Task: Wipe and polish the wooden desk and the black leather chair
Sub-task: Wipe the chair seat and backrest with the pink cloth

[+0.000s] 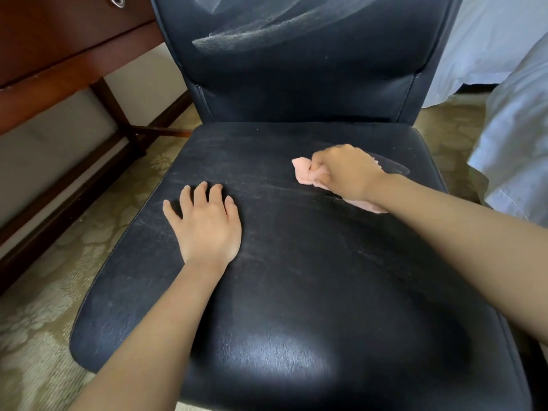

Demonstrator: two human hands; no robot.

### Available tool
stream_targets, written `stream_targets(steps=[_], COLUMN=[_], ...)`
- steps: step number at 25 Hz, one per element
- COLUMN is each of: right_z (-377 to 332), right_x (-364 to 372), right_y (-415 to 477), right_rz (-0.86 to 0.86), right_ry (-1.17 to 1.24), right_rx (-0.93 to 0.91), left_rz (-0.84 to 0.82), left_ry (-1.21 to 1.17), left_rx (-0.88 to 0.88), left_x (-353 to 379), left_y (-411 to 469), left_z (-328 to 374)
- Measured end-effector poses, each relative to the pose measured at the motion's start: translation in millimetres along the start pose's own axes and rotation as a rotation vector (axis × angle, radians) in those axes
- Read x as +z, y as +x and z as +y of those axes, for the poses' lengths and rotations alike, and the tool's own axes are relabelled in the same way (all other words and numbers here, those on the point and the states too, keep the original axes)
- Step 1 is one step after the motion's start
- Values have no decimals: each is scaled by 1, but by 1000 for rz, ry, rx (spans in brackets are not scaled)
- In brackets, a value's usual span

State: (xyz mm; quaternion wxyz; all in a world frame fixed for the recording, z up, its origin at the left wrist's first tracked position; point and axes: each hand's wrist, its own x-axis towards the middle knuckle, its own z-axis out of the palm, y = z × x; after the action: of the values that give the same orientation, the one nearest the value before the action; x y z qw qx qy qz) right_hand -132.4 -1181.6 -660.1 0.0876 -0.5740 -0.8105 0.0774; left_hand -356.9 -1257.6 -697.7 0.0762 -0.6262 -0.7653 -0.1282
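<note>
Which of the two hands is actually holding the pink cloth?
The right hand, its fingers curled round the pink cloth on the chair seat. The left hand just lies flat on the seat, fingers spread, holding nothing.

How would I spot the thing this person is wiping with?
Start at the big black leather chair filling the view and look at the far right part of its seat. There the right hand grips a small crumpled pink cloth. It is the only pink thing on the dark leather.
</note>
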Motion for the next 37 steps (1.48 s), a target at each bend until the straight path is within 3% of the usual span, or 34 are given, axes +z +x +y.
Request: stream_targets(steps=[3, 7, 13, 20, 32, 37], right_z=[3, 5, 1, 24, 38, 29], right_x=[-7, -3, 1, 1, 3, 4], right_y=[-54, -132, -197, -130, 19, 24], right_rz=[-48, 39, 111, 151, 113, 127], right_ry=[72, 66, 45, -71, -269, -230], right_rx=[-102, -274, -358, -318, 15, 40], left_rz=[-50, -91, -155, -216, -222, -224], left_ry=[78, 110, -230, -125, -81, -111], left_rx=[24, 109, 235, 150, 124, 113], left_x=[-9, -22, -23, -4, -1, -2], left_y=[2, -10, -35, -36, -41, -38], left_z=[2, 25, 107, 108, 119, 122])
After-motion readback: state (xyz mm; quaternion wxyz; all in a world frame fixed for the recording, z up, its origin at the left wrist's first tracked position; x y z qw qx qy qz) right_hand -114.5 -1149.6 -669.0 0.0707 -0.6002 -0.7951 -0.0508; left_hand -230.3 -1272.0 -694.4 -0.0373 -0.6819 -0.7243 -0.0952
